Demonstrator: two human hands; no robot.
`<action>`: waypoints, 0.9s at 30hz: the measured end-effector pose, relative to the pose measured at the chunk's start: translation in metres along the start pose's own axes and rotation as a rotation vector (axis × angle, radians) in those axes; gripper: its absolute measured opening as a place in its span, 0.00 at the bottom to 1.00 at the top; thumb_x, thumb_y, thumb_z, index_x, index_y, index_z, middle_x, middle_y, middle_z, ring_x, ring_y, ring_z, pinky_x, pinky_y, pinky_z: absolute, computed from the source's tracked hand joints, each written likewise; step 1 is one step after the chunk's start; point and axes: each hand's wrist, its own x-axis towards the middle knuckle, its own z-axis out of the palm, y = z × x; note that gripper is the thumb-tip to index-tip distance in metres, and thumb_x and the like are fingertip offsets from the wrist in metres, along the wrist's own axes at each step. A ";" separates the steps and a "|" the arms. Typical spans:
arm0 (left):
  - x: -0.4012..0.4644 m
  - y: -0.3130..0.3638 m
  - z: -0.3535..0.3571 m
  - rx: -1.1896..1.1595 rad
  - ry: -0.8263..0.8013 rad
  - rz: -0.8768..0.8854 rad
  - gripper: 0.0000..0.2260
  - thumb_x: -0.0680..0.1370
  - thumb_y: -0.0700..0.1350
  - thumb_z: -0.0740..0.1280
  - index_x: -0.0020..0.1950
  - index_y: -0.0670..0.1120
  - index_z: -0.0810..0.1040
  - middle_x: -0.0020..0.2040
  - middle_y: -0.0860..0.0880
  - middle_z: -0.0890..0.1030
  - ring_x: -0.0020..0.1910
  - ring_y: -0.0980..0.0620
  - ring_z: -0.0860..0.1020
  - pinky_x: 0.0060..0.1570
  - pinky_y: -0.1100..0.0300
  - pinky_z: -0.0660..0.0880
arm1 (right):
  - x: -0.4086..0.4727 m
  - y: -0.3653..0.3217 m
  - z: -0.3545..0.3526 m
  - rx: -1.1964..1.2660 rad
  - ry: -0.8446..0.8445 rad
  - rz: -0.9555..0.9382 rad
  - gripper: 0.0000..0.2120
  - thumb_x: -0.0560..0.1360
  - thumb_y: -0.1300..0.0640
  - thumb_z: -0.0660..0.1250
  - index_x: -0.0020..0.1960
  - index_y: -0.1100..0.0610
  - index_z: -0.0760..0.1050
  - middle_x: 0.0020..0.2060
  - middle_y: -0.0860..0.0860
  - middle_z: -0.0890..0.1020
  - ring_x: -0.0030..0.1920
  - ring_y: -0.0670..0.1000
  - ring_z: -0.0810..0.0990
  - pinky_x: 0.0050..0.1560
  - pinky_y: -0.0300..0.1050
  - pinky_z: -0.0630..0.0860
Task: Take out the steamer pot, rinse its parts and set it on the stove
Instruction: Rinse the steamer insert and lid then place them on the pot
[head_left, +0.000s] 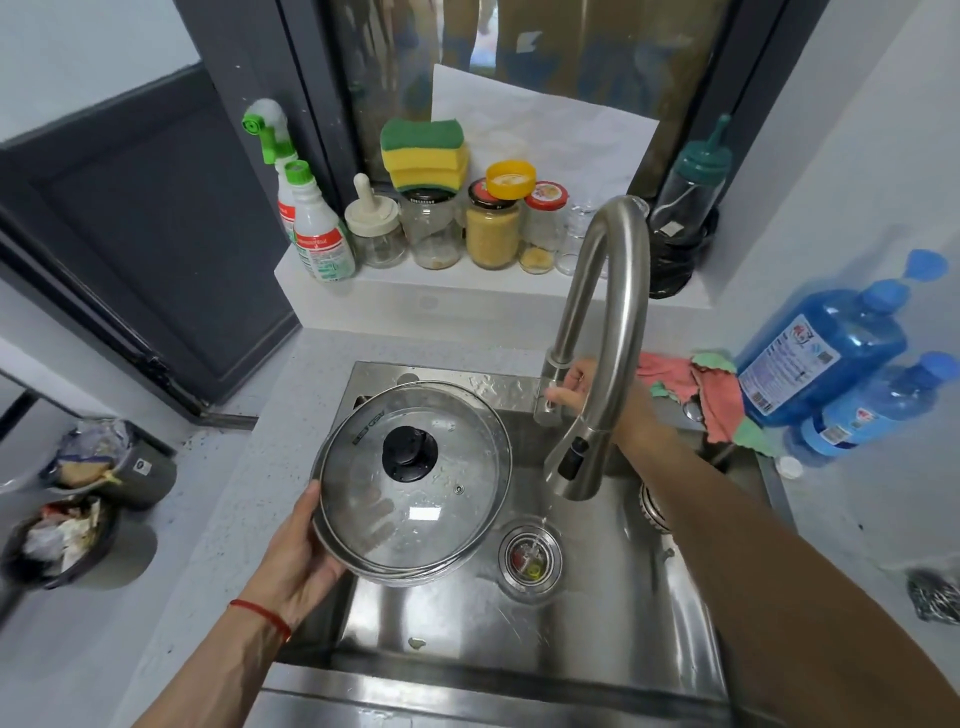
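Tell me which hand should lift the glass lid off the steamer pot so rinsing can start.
The right hand. It only rests on the faucet handle and could let go, while the left hand alone holds the steamer pot, tilted over the sink, with the lid on.

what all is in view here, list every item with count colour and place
steamer pot: 1, steel, held over the left of the sink
glass lid: 1, clear with black knob, on the pot
sink: 1, steel, centre
faucet: 1, brushed steel, water running to the drain
sponges: stack, yellow and green, on a ledge jar
jars: several, glass, ledge behind the sink
spray bottles: 2, white with green tops, ledge left
blue bottles: 2 clearly, right counter
cloth: pink and green, right of the faucet
bins: 2, dark, floor left
left hand: grips the pot's rim
right hand: on the faucet handle
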 end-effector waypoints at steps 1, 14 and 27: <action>-0.002 0.000 0.001 0.004 -0.003 -0.004 0.23 0.86 0.51 0.56 0.51 0.41 0.88 0.52 0.39 0.87 0.45 0.43 0.87 0.36 0.50 0.84 | -0.003 0.001 -0.002 0.006 -0.042 0.023 0.12 0.77 0.46 0.71 0.41 0.52 0.77 0.36 0.51 0.83 0.36 0.53 0.83 0.42 0.54 0.83; -0.019 -0.003 -0.035 0.184 -0.071 -0.167 0.20 0.85 0.52 0.56 0.70 0.41 0.75 0.58 0.38 0.85 0.52 0.41 0.86 0.45 0.46 0.85 | -0.224 -0.033 0.004 0.698 -0.249 0.312 0.22 0.74 0.36 0.60 0.50 0.51 0.83 0.41 0.52 0.85 0.33 0.54 0.82 0.29 0.47 0.75; -0.085 -0.092 0.030 0.433 -0.177 -0.213 0.26 0.80 0.60 0.59 0.70 0.43 0.75 0.61 0.32 0.82 0.61 0.32 0.81 0.58 0.36 0.77 | -0.289 -0.022 0.024 1.222 0.015 0.707 0.19 0.80 0.40 0.61 0.70 0.39 0.73 0.69 0.40 0.77 0.69 0.47 0.76 0.74 0.58 0.71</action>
